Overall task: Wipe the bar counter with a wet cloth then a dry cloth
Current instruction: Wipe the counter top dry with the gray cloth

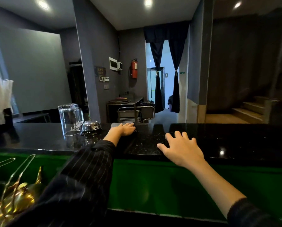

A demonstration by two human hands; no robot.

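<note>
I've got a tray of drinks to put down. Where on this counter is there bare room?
The widest bare stretch of counter lies right of the right hand, running to the frame's edge. A narrower strip lies between the two hands. Left of the left hand, which presses the cloth, it is crowded: bell and upturned glasses stand close together.

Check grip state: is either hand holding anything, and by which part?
Nothing is gripped. The left hand presses flat on top of the grey cloth at the far edge of the counter; the right hand rests spread on it, empty.
</note>
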